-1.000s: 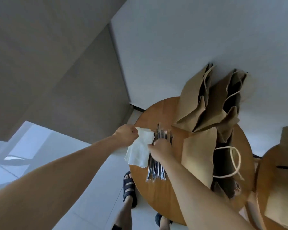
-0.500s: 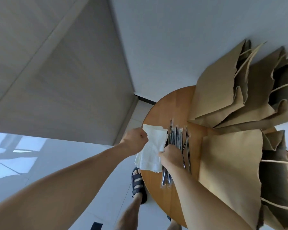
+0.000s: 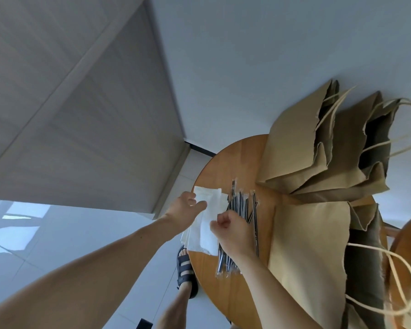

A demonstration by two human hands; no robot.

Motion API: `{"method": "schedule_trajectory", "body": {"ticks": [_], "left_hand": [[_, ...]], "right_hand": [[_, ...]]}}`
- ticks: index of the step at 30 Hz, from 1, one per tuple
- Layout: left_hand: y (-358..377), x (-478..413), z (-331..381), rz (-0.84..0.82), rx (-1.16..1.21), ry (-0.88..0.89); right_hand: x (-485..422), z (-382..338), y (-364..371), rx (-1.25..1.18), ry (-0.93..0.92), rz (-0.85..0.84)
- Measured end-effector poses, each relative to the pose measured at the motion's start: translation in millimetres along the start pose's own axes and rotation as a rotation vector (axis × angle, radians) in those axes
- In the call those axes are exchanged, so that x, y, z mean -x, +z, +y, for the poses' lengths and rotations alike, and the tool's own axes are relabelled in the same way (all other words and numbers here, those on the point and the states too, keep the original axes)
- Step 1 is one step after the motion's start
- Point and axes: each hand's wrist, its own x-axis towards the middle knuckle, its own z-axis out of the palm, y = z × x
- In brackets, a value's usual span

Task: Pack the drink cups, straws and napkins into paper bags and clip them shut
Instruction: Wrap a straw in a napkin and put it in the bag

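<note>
Your left hand (image 3: 186, 207) lies on the white napkins (image 3: 208, 239) with its fingers loosely straight and slightly apart, thumb stretched across the top sheet, gripping nothing. Your right hand (image 3: 234, 231) is curled tight: thumb and forefinger pinch the near edge of a napkin, and the other fingers are folded into the palm.

The napkins are thin, soft, lightly creased sheets in a loose stack at the left edge of the round wooden table (image 3: 223, 167), partly overhanging it. Just beside them, under your right wrist, lie the straws (image 3: 244, 205) — slim dark sticks in crinkly clear wrappers, fanned out unevenly.

To the right stands a brown paper bag (image 3: 306, 245) — stiff kraft paper with a torn-looking rim and pale twisted-cord handles — touching the straws' side of the table. Two more paper bags (image 3: 294, 148) lean together at the far side. No cup shows from here. Below the table edge a foot in a dark sandal (image 3: 185, 269) rests on pale floor tiles.
</note>
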Motion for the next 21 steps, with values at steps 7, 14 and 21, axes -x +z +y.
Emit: {"method": "schedule_trajectory", "body": {"ticks": [7,14,21], "left_hand": [[7,9,13,-0.359,0.586,-0.174],[22,9,21,-0.144,0.454,-0.118],[32,7,10,-0.066,0.282,-0.038]], "right_hand": [[2,14,-25,-0.469,-0.061,-0.005],[-23,67,-35,0.292,0.225,0.367],[-46,77,-34,0.478,0.341,0.212]]}}
